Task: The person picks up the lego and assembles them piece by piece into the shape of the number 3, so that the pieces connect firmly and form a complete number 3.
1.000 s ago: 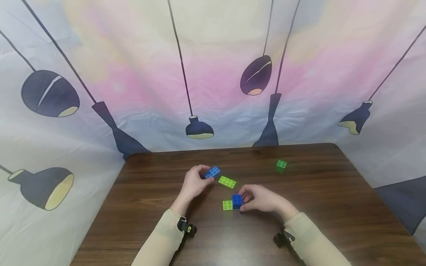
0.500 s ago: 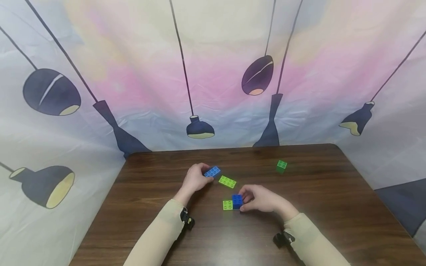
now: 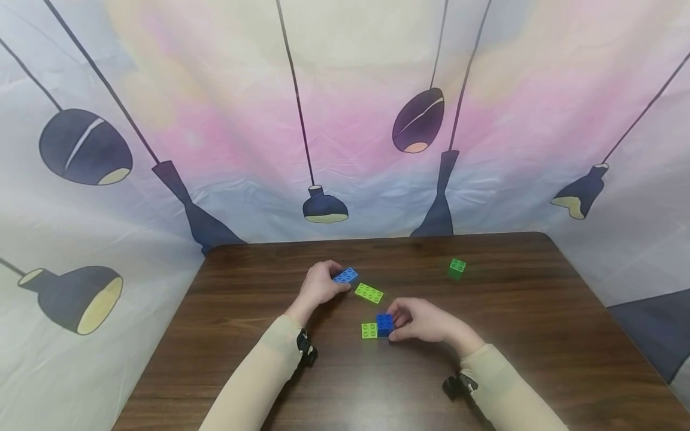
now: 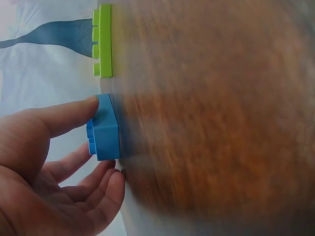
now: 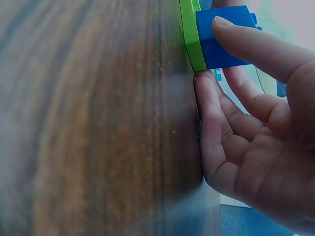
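Observation:
My left hand (image 3: 322, 282) holds a light blue toy building brick (image 3: 346, 275) at its left end, on the far part of the table. In the left wrist view the thumb presses one face of this light blue brick (image 4: 107, 135), with the other fingers curled beyond it. A dark blue brick (image 3: 385, 324) sits on one end of a flat lime green brick (image 3: 369, 330), whose studs show at the left. My right hand (image 3: 423, 320) grips the dark blue brick from the right. Its thumb lies across the side of the dark blue brick (image 5: 229, 46) in the right wrist view.
Between the hands, a second flat lime green brick (image 3: 369, 293) lies just right of the light blue one. Farther back to the right stands a small green brick (image 3: 456, 269). Behind the brown wooden table (image 3: 517, 287) hangs a cloth (image 3: 242, 108) printed with lamps.
The left hand has shifted slightly forward and right, its thumb now covering more of the light blue brick's near edge. The right hand and its bricks stay as they were.

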Demonstrator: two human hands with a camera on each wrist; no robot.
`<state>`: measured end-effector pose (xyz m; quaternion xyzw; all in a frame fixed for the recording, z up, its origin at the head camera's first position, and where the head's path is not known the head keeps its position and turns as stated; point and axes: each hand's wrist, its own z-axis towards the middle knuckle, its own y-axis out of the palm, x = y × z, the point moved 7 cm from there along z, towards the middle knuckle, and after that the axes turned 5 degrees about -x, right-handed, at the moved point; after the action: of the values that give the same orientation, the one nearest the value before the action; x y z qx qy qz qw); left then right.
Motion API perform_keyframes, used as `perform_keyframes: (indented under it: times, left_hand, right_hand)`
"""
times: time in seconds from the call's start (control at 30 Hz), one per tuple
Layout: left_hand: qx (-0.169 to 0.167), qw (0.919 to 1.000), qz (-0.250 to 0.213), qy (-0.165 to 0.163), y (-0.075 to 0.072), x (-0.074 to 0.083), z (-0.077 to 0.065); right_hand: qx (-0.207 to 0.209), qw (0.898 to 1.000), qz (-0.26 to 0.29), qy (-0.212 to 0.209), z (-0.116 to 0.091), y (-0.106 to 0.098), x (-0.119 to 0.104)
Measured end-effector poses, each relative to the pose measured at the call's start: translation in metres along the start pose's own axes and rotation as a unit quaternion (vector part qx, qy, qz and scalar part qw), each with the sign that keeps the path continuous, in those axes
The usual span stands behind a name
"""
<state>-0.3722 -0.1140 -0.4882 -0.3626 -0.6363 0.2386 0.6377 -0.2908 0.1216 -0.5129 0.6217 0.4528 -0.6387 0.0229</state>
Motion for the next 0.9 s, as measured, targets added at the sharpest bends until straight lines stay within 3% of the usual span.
perform_keyframes:
  times: [0.9]
  left_hand:
    - [0.014,0.9996,0.018,-0.018,0.0018,0.0028,0.0037]
  right_hand:
    - [0.002,1.000,-0.003,-0.004,-0.0017,-0.0013,-0.0037]
